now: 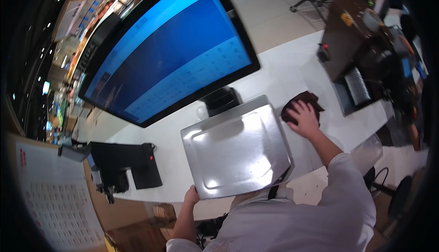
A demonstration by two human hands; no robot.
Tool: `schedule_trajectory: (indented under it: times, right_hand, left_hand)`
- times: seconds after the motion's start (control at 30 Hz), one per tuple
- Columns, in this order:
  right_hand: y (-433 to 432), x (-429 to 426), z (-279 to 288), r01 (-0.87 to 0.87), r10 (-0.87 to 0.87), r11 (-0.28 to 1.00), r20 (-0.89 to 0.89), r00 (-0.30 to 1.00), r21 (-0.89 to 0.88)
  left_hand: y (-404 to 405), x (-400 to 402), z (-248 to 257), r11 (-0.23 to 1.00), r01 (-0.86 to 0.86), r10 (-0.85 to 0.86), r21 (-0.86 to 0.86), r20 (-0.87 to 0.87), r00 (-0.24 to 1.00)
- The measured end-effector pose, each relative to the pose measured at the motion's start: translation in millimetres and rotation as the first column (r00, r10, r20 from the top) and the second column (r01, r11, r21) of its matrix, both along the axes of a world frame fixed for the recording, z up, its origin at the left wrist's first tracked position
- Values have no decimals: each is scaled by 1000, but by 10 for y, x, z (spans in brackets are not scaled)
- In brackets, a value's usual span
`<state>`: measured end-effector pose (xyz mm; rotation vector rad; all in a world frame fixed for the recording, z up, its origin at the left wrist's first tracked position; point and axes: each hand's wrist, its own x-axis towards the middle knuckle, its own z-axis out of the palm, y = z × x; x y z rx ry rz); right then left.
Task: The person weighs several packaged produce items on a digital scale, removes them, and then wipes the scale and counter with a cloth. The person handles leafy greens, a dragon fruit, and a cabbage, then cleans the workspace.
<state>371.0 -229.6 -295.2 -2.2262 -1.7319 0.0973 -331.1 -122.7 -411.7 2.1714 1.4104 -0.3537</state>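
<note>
A stainless-steel plate (233, 149) with a raised border, like a scale platform, lies tilted in view before me and reaches the table's front edge. At its near left corner is my left hand (192, 195), curled around the rim, its fingertips hidden beneath the metal. To the right of the plate, my right hand (304, 116) presses on a bunched dark brown cloth (312, 99), fingers spread over it against the white tabletop (301, 70). Part of the cloth is hidden under the palm.
A large lit monitor (178, 43) on a black stand (221, 101) rises behind the plate. To the left stands a black device (116, 159) with a red light. A dark box-like unit (343, 43) and an open black tray (356, 87) occupy the right. Cardboard boxes (137, 236) sit below left.
</note>
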Motion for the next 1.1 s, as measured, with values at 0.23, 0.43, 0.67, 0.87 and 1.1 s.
schedule_trajectory:
  times: [0.23, 0.43, 0.67, 0.87, 1.1]
  right_hand:
    - [1340, 840, -334, 199, -197, 980, 87, 977, -11]
    - [2257, 1278, -173, 260, -259, 966, 117, 959, 10]
    - [2810, 1408, -300, 287, -284, 957, 62, 957, -44]
    - [2502, 1035, -344, -28, 36, 989, -58, 998, 143]
    - [2144, 932, -337, -107, 107, 994, -4, 994, -21]
  left_hand:
    - [-93, 777, 719, 935, -329, 306, -131, -171, 937]
    - [-136, 452, 464, 934, -326, 303, -144, -158, 940]
    - [-38, 1045, 1162, 920, -246, 199, -304, -176, 964]
    - [-49, 711, 957, 897, -257, 219, -360, -144, 965]
    - [60, 704, 922, 927, -157, 82, -340, -226, 971]
